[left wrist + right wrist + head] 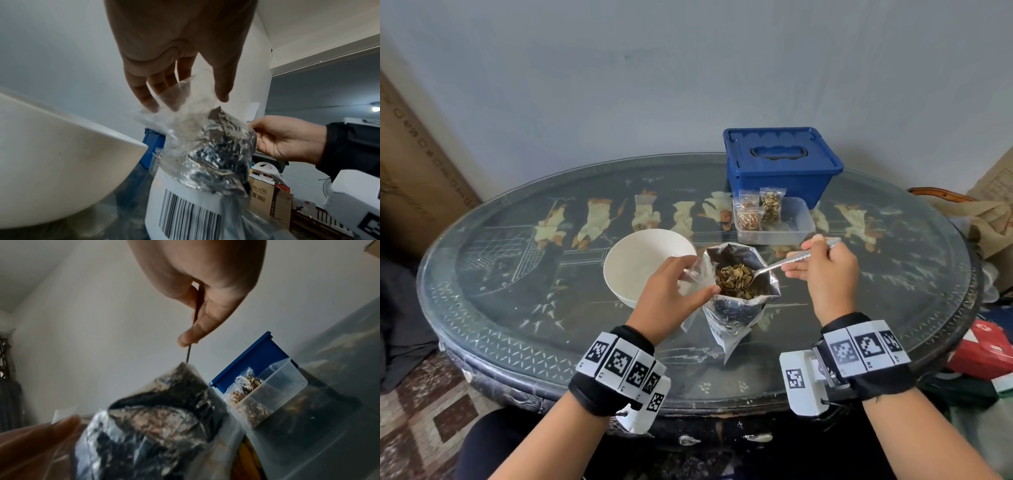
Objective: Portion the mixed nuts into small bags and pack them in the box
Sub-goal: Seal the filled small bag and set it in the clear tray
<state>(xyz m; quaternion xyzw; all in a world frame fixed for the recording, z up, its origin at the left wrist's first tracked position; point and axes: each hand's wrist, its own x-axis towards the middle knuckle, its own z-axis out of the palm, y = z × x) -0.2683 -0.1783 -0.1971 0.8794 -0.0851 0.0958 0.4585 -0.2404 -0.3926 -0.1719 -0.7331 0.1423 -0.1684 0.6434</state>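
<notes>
While the left hand [671, 291] pinches an empty clear bag [185, 104] beside the foil pouch [736, 308], the right hand [822, 270] grips a heaped spoon [739, 279] above it, so a tilt could scatter nuts on the surface [517, 308].

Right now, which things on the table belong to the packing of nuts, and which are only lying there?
Belong to the job:
- foil pouch
- spoon with nuts, held by right hand
- small clear bag, held by left hand
- clear tub with filled bags

Not in use:
- white bowl
- blue box, lid on
</notes>
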